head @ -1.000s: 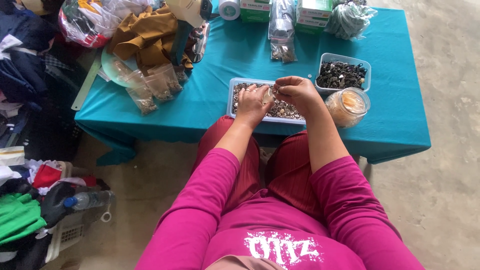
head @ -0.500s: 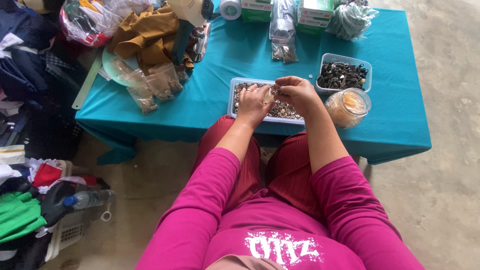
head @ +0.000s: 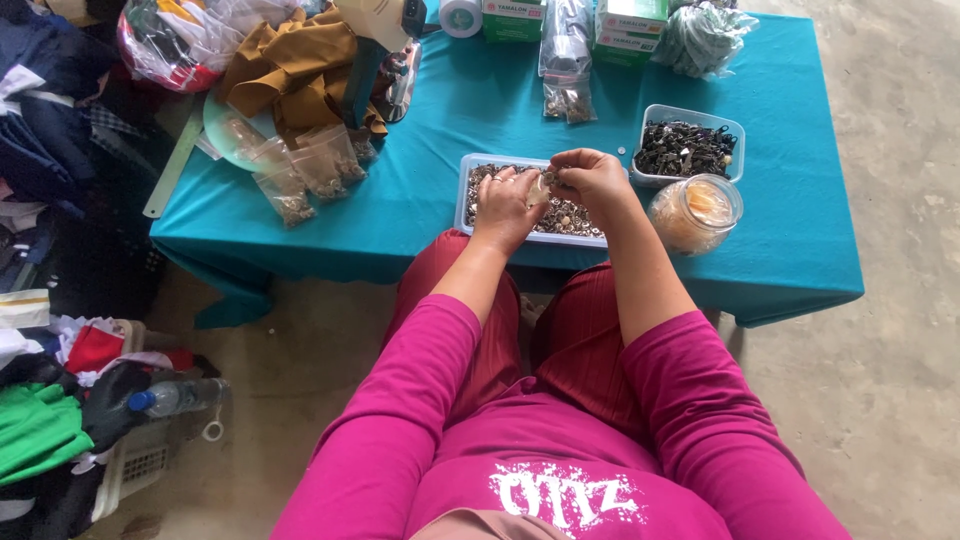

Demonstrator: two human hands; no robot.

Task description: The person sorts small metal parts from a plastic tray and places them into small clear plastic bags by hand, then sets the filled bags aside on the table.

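Both my hands work over a shallow white tray [head: 466,196] of small metal pieces at the near edge of a teal-covered table [head: 430,230]. My left hand [head: 505,207] and my right hand [head: 592,180] meet above the tray, and together they pinch a small pale piece [head: 545,183] between their fingertips. What exactly the piece is, I cannot tell.
Right of the tray stand a clear jar [head: 695,212] and a tub of dark pieces [head: 686,148]. Small filled plastic bags [head: 305,175], a brown cloth [head: 295,70], boxes and more bags lie farther back. Clothes and a bottle [head: 175,397] pile up at left.
My hands have stayed over the tray, with only slight finger movement on the small piece.
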